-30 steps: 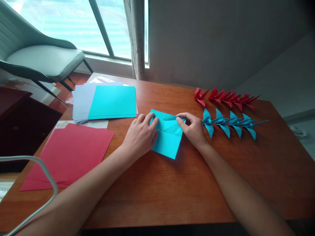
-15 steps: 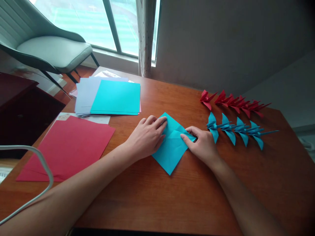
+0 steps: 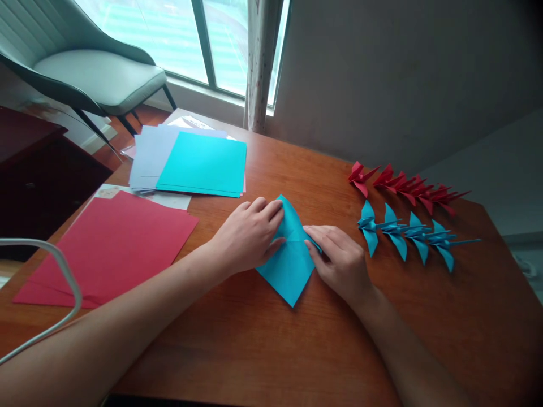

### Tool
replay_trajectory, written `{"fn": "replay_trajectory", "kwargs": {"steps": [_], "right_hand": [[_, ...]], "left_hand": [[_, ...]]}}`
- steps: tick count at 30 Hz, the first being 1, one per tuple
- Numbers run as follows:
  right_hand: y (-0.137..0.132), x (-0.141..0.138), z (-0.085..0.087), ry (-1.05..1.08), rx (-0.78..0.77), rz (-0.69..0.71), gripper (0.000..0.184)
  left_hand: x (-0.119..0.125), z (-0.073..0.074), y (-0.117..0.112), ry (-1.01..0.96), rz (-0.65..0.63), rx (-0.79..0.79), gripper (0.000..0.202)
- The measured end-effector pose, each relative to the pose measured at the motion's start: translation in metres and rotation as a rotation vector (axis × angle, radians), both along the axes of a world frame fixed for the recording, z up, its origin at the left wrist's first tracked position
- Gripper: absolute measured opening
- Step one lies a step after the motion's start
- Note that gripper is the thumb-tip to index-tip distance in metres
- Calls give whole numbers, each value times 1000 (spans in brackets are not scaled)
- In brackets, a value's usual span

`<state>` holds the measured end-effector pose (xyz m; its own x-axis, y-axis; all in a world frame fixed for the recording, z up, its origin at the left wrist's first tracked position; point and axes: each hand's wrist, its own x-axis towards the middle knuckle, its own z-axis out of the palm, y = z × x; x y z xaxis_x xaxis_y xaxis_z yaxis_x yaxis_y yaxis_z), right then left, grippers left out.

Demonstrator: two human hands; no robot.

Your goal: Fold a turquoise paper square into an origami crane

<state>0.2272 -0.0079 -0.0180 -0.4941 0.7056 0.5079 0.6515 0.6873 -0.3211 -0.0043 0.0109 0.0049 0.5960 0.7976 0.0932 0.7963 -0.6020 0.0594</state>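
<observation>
A partly folded blue paper (image 3: 291,263) lies as a diamond on the wooden table (image 3: 263,339). My left hand (image 3: 248,234) rests flat on its left side, fingers stretched out and pressing the paper down. My right hand (image 3: 339,260) presses on the paper's right side, its fingers laid along a folded flap. Neither hand lifts the paper off the table.
Several blue paper cranes (image 3: 407,234) and several red ones (image 3: 407,183) lie in two rows at the right. Blue sheets (image 3: 203,164) on lilac sheets (image 3: 148,155) and red sheets (image 3: 114,246) lie at the left. A grey chair (image 3: 93,79) stands by the window; a white cable (image 3: 42,333) curves at lower left.
The right flap has been folded inward, so the paper looks narrower. My right hand moved left and down onto it. The view shifted a little.
</observation>
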Motion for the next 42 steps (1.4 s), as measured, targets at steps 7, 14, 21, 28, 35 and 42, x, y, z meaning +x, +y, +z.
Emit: {"fn": "replay_trajectory", "kwargs": {"steps": [7, 14, 21, 28, 35, 42], "right_hand": [[0, 1, -1, -39, -23, 40, 42], [-1, 1, 6, -130, -15, 105, 44], [-1, -1, 8, -214, 13, 153, 42], [-2, -4, 7, -229, -10, 185, 37], [-2, -4, 5, -211, 16, 199, 37], [0, -2, -1, -47, -22, 150, 37]], "left_hand": [[-3, -8, 11, -38, -31, 3, 36], [-3, -4, 10, -40, 14, -4, 30], [-1, -4, 7, -7, 37, 20, 31], [0, -3, 7, -12, 43, 15, 31], [0, -4, 7, 11, 40, 11, 32], [0, -1, 4, 24, 125, 35, 47]]}}
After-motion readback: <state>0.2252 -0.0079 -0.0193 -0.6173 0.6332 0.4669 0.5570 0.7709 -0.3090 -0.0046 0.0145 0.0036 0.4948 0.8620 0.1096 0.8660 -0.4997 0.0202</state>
